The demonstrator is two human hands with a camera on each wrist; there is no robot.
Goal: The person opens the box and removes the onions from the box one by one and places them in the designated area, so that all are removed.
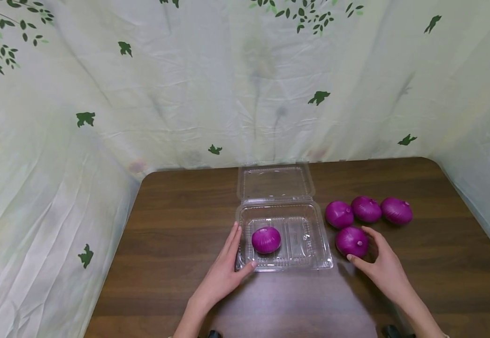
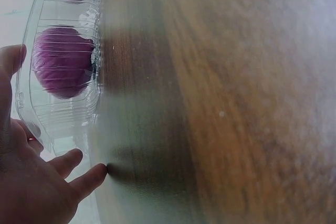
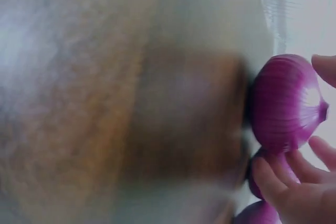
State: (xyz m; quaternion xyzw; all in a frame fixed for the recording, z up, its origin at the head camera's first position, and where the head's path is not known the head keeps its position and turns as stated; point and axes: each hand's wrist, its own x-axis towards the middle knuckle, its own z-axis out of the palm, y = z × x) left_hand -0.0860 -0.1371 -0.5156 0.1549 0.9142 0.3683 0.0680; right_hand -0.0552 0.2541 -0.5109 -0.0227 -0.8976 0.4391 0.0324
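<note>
Spanning the lower half of the head view, the wooden bench (image 1: 177, 281) carried everything, with a leaf-printed curtain (image 1: 101, 117) hung close around its far and side edges. At the bench's middle lay the clear clamshell box (image 1: 308, 256), lid thrown back flat toward the curtain, its long axis running left to right across the person. One purple onion (image 1: 266, 239) sat in the left part of the tray, leaving the right part bare. To the right of the box, three more onions (image 1: 366, 209) lay in a row, touching or nearly so, and a fourth, the near onion (image 1: 352, 241), lay just in front of them and just beside the box's right wall. The right hand (image 1: 382, 267) was the nearer by far to that loose onion: its fingers (image 3: 283, 182) curved round it from the near right side, thumb at the front and a fingertip over the far side, touching or almost so, though a firm grip could not be told, and the onion rested on the bench. It lay forward and left of that palm, the tray's free space further left. The left hand (image 1: 224, 272) lay with straight fingers (image 2: 86, 179) against the box's left front corner, steadying it and gripping nothing.
</note>
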